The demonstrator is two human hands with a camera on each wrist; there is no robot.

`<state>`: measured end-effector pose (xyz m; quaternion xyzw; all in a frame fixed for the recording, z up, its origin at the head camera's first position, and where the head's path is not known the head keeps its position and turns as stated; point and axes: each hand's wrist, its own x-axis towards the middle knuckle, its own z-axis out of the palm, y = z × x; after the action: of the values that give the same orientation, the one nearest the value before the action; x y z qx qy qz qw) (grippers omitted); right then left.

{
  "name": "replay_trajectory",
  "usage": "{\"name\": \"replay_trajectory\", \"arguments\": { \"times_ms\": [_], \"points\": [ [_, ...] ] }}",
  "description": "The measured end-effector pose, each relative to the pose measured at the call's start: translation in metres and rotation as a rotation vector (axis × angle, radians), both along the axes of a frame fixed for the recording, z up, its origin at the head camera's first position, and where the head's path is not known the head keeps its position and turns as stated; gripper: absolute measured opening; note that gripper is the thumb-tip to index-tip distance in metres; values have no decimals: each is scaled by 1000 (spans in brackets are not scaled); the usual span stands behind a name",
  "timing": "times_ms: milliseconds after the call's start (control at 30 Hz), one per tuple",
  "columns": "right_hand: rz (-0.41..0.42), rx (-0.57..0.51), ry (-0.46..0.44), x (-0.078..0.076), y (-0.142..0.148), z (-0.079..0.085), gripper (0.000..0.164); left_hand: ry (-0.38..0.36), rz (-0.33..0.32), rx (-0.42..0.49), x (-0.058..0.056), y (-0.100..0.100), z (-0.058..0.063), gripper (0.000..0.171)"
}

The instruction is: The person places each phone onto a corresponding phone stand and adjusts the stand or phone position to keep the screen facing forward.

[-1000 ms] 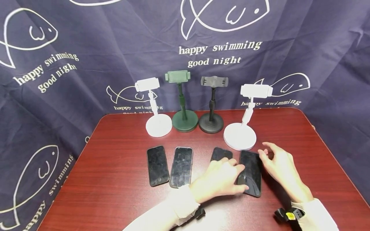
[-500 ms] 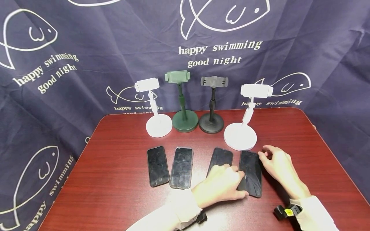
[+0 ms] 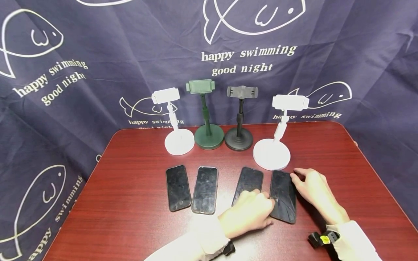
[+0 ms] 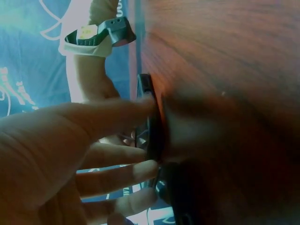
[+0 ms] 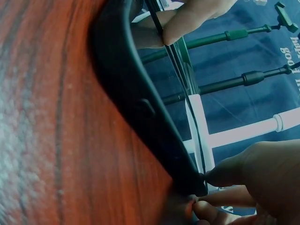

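Observation:
The rightmost black smartphone lies on the red wooden table, screen up. At its lower left part, my left hand pinches the edge; in the left wrist view its thumb reaches the phone's edge. My right hand grips the upper right corner, and in the right wrist view the thumb and fingers meet at that corner. Partly under my left hand is a second dark smartphone. Two more smartphones lie apart on the left, one black and one clear-edged.
Behind the phones stand several phone stands: a white one, a green one, a black one and another white one. A dark blue curtain with fish drawings hangs behind the table.
My left hand has slid slightly down and drawn its fingers in along the phone's left edge. My right hand has moved slightly left onto the phone's upper right corner. The phone has barely shifted.

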<state>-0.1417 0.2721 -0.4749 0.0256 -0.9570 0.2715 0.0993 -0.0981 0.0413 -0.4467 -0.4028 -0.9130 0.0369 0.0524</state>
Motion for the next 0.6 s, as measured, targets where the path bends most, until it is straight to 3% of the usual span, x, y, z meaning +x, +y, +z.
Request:
{"name": "replay_trajectory", "arguments": {
  "times_ms": [167,367,600],
  "points": [
    [16,-16,-42,1,0,2,27,66,-10,21,1,2,-4,24],
    [21,-17,-27,2,0,3,21,118,-15,48,4,4,-3,13],
    [64,-40,80,-2,-1,2,13,108,-16,63,5,4,-5,9]
  ]
}}
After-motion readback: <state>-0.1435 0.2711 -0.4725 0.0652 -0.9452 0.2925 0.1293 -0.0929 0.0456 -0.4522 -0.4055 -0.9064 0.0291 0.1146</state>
